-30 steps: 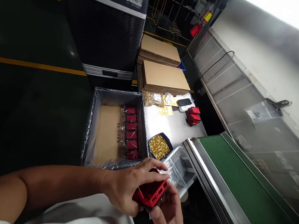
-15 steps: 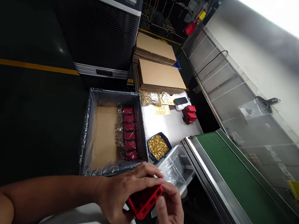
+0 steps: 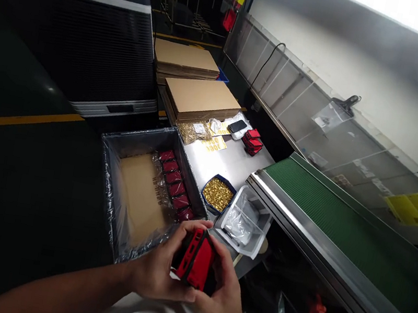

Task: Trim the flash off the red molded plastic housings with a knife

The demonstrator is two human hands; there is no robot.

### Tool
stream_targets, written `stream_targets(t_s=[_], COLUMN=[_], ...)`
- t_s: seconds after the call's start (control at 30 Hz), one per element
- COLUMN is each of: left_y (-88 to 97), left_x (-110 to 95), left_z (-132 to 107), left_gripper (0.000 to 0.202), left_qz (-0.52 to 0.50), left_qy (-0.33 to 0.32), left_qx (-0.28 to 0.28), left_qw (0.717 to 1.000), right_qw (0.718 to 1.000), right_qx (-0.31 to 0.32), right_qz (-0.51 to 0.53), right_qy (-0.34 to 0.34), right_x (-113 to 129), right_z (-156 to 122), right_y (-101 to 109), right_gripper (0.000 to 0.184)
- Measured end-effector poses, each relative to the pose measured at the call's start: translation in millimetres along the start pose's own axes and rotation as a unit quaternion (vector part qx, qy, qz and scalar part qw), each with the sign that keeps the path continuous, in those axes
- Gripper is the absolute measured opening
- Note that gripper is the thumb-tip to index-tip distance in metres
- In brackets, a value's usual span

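Left hand (image 3: 159, 270) and right hand (image 3: 225, 291) (half curled, facing) grip a red case (image 3: 200, 263) by a corner of the box (image 3: 139, 135).

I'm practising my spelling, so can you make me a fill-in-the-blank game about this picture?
1. The left hand and right hand hold an object coloured black and ____.
2. The conveyor belt is ____.
3. The tray with small gold bits is dark ____.
4. The flat cardboard lies in ____ stacks.

Missing words: red; green; blue; two.
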State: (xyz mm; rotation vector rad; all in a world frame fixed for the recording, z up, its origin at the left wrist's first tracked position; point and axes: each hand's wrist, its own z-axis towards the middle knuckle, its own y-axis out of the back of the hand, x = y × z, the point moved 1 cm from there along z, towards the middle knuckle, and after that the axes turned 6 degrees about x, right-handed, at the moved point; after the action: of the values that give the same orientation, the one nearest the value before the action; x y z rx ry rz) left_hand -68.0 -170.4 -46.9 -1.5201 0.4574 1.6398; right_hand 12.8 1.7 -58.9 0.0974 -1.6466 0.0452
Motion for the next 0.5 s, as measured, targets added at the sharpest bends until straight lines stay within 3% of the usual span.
stream_targets(t_s=[0.23, 0.4, 0.5], left_y=[-7.2, -22.2, -30.1], left_x=[-19.3, -35.0, -41.1], left_z=[29.2, 44.8, 50.9], left_gripper=[0.107, 0.106, 0.093], left_qz=[0.191, 0.25, 0.33], left_qy=[-0.154, -0.184, -0.18], left_qx=[0.069, 0.118, 0.14], left_qw=[0.967, 0.943, 0.916], right_qw=[0.969, 0.953, 0.946], right_qx=[-0.112, -0.126, -0.146], right_qz=[-0.166, -0.201, -0.218], right_qy=[0.147, 0.187, 0.193], right_x=[-1.1, 4.5, 2.8], right_z=[-13.6, -21.3, -26.5], right_y=[20.2, 35.5, 48.5], right_gripper=[0.077, 0.073, 0.074])
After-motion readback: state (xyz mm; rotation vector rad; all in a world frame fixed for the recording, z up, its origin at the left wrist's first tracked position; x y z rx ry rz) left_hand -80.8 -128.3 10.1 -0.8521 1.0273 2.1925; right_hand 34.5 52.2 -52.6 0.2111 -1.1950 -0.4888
